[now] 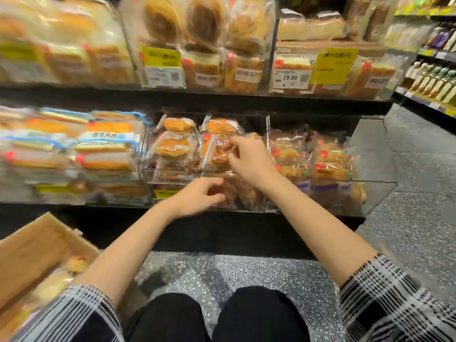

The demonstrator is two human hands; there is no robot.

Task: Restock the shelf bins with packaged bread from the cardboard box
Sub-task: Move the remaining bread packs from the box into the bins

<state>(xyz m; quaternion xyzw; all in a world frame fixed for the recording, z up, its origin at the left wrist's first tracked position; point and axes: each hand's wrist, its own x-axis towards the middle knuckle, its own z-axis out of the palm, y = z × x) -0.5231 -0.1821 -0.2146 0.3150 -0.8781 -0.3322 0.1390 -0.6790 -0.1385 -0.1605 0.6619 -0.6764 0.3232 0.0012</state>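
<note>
Right hand [249,159] up at middle clear bin [209,172] on lower shelf, fingertips pinched on a wrapped bread pack [218,149] standing in right half of that bin. Left hand [199,196] lower and nearer, fingers loosely curled at bin's front wall, near the packs behind the plastic; can't tell if actually gripping anything, motion blur. Both forearms bare, plaid sleeves pushed up at near edge.

Middle bin: abt 4 round-topped bread packs visible in upper part, 2 columns, more blurred below. Yellow tag [165,193] at its front, text unreadable.

Right of it, 2nd bin [318,183] w/ packs bearing red corner marks, at least 4 countable. Left, flat sandwich-type packs [108,146] w/ blue-white bands, stacked, too blurred to count.

Upper shelf, far: 3 bins of larger loaves. White price tag [290,79] reads "19.90"; yellow sign [333,66] beside it w/ Chinese characters, not legible enough to give. Another yellow label [161,58] further left, blurred.

Cardboard box [32,253] near left, open, by left elbow, bread packs [56,285] inside, count unclear.

Far right: 1 row of bottles [434,82] on another shelf across speckled floor.
</note>
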